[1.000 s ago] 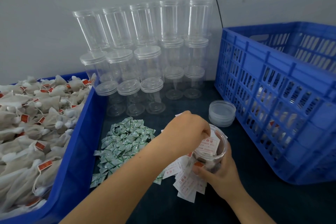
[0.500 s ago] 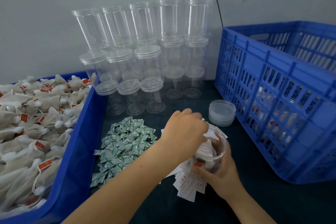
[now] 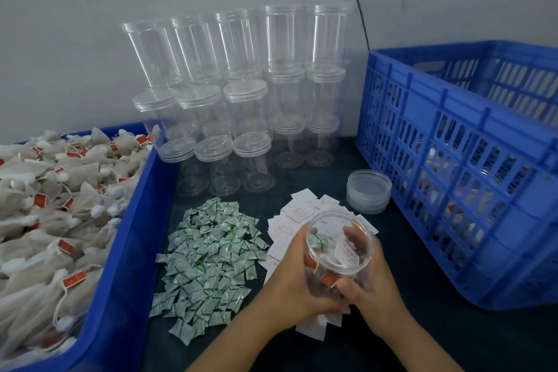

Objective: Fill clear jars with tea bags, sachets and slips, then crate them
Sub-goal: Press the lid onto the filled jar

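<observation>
From the held jar [image 3: 338,244], your way at 3 o'clock is walled by the blue crate [image 3: 453,166]. At 12 stand stacked empty jars [image 3: 241,106], at 9 the sachets [image 3: 208,254] and bin [image 3: 133,238]. Bare tabletop [image 3: 453,338] lies open at 5.

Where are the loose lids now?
In the head view, the loose lids sit stacked at centre right, beside the blue crate, behind the slips.
</observation>
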